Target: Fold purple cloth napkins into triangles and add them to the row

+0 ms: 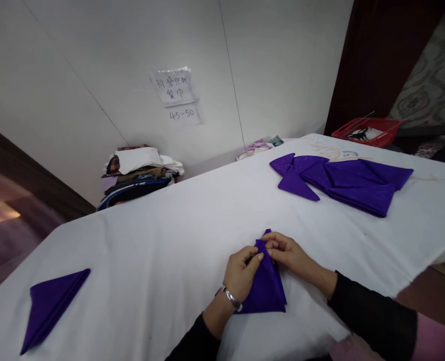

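A purple cloth napkin (264,288), folded to a point at its far end, lies on the white tablecloth (162,260) before me. My left hand (241,273), with a silver bracelet at the wrist, pinches the napkin's upper left edge between thumb and fingers. From the right, my right hand (284,250) grips the same napkin near its tip, thumb and fingertips closed on the fabric. The fingertips of both hands almost meet there. Part of the napkin's left side is hidden behind my left hand and wrist.
Another folded purple napkin (54,306) lies at the left. Several purple cloths (342,183) are heaped at the back right, near a red basket (368,131). Piled clothes (139,173) stand beyond the table's far edge, below a handwritten sign (176,95) on the wall.
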Demonstrator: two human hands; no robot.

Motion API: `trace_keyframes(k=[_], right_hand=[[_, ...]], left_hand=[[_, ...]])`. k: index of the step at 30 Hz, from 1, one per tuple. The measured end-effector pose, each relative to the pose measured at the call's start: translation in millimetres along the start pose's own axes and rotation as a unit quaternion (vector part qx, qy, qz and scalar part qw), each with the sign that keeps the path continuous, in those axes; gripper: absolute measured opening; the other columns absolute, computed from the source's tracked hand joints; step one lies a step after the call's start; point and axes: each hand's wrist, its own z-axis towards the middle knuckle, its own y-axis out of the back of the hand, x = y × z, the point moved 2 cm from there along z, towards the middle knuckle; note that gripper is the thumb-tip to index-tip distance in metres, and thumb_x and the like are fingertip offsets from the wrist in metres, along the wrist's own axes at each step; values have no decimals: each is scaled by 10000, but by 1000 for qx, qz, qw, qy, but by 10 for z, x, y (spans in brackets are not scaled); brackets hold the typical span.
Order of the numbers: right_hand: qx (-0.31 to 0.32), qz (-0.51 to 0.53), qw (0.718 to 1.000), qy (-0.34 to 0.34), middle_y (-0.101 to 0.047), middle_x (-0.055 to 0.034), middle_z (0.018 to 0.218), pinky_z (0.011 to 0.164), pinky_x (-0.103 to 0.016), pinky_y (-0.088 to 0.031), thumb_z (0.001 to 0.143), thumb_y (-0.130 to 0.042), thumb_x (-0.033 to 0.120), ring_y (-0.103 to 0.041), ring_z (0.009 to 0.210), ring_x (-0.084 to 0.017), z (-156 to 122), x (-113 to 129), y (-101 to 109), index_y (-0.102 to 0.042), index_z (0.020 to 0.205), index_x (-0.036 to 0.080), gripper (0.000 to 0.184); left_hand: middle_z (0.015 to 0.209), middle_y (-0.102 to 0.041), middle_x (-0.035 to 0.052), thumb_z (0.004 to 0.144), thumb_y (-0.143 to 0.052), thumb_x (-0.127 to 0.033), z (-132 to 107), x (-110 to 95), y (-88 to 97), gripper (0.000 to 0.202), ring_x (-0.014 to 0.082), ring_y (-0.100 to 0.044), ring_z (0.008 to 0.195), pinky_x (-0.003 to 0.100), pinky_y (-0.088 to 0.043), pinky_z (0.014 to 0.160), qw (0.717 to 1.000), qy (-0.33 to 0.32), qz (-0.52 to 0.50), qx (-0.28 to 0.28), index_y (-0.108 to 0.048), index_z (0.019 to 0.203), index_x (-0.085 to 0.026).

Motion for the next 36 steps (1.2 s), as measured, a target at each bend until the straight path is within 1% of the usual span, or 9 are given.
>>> trace_keyframes(k=[6, 12, 17, 24, 26, 28, 31, 33, 36], right_hand=[[33, -14, 999, -4, -494, 42, 637, 512, -244, -382, 777, -603, 407, -486, 523, -94, -30, 94, 12, -600, 928, 203, 254], [24, -8, 1000, -19, -505, 44, 684, 478, -232, -368, 700, -685, 409, -460, 519, -84, -13, 39, 6, -575, 1024, 218, 392], [22, -20, 999, -34, -438, 68, 564, 449, -221, -287, 700, -684, 410, -376, 469, -69, -17, 12, 5, -551, 745, 198, 255], [-26, -48, 999, -4, -481, 46, 611, 557, -252, -359, 698, -681, 411, -434, 561, -100, 20, 38, 102, -507, 669, 195, 279], [-34, -68, 997, 15, -552, 11, 716, 623, -278, -404, 711, -663, 415, -502, 655, -134, 59, 25, 154, -510, 671, 197, 269], [-52, -109, 992, 46, -597, -47, 947, 760, -334, -423, 718, -655, 408, -544, 861, -193, 88, 35, 201, -519, 669, 199, 254], [-70, -190, 975, 95, -535, -81, 1202, 956, -411, -330, 751, -632, 364, -455, 1126, -249, 56, 119, 214, -532, 684, 211, 195], [-35, -231, 962, 142, -547, -77, 1200, 996, -423, -296, 790, -596, 320, -432, 1165, -240, -32, 213, 157, -545, 736, 224, 121], [66, -271, 939, 201, -609, -70, 1084, 946, -384, -367, 823, -556, 265, -507, 1079, -210, -233, 335, 15, -563, 853, 242, 38]], left_hand=[[691, -622, -4, 820, -517, -398, 0, 3, -1, 242, 140, -526, 645, 252, -413, 624, 1000, 16, -10, -1, -624, 767, -188], [632, -569, -24, 802, -531, -412, -2, 0, -3, 247, 126, -484, 607, 234, -384, 584, 1000, 20, -8, -11, -604, 721, -190], [644, -551, -27, 788, -549, -437, 9, -7, -8, 262, 112, -460, 600, 222, -373, 569, 998, 44, -37, -3, -590, 740, -182], [617, -520, -22, 762, -528, -565, 23, 65, 91, 401, 103, -421, 544, 226, -340, 518, 981, 128, -30, 144, -583, 715, -170], [634, -539, -22, 749, -548, -561, 17, 90, 140, 388, 104, -436, 547, 227, -346, 530, 974, 148, -41, 169, -592, 744, -175], [657, -564, -19, 738, -567, -553, 5, 102, 184, 376, 107, -459, 557, 228, -360, 546, 970, 163, -51, 175, -601, 779, -181], [693, -600, -9, 734, -571, -552, -29, 81, 223, 381, 117, -494, 585, 233, -380, 567, 970, 164, -43, 175, -620, 823, -185], [727, -623, -1, 739, -561, -557, -53, 44, 229, 390, 126, -517, 612, 236, -390, 578, 971, 144, -29, 188, -634, 836, -186], [720, -639, 13, 755, -516, -577, -41, 10, 246, 425, 131, -531, 581, 244, -395, 540, 973, 139, -7, 184, -643, 820, -177]])
